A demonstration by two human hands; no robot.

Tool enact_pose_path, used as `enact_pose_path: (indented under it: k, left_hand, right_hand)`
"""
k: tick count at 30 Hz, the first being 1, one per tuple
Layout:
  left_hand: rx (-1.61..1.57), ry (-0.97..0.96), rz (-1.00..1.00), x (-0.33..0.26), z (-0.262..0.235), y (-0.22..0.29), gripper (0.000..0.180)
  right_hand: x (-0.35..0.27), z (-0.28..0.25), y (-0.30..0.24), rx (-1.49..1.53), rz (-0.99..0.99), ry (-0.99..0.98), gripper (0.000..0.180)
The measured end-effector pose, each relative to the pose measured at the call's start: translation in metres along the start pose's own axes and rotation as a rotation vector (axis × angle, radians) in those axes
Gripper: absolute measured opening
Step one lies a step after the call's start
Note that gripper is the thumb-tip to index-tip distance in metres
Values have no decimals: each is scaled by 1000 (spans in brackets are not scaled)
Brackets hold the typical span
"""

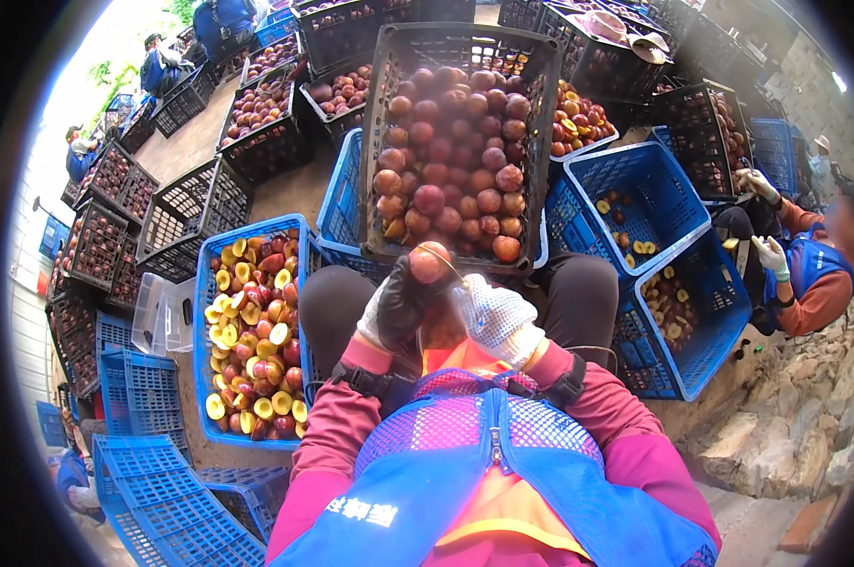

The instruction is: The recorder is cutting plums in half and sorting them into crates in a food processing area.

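My left hand [398, 304], in a black-and-white glove, is closed around a whole reddish plum [431, 262] above my lap. Close beside it, my right hand [498, 319] in a white knitted glove is closed on a thin, blade-like tool [458, 280]. The tool's narrow edge reaches toward the plum; its handle is hidden in the glove. Straight ahead, a tilted black crate [381, 123] of whole plums rests over a blue crate [340, 203]. Left of my knee stands a blue crate [200, 350] filled with halved plums [257, 331], yellow flesh showing.
Right of my knee are two blue crates [635, 165] [701, 378] with some cut plums inside. A co-worker [819, 260] in white gloves sits at the far right. Black crates [195, 203] stand left and ahead. Empty-looking blue crates [162, 501] lie at lower left, beside a stone wall-like surface [795, 435] opposite.
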State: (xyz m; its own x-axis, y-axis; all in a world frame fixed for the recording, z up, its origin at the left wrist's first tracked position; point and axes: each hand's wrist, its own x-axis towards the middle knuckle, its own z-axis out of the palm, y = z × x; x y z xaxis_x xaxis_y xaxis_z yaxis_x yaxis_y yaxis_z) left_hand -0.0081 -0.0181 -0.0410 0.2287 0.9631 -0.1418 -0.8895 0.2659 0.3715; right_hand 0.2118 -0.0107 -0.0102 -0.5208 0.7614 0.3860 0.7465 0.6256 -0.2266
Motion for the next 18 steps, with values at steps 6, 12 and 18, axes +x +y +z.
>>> enact_pose_path:
  k: [6,12,18]
  left_hand:
    - [566,-12,87,-19,39,15,55]
    - [633,38,171,-16,51,9,55]
    - [502,136,222,6,24,-20,45]
  right_hand:
    - [4,-13,-3,151,115,-53,25]
    - [6,-2,2,174,105,-93,25]
    - [-3,26,8,141,107,-98,24]
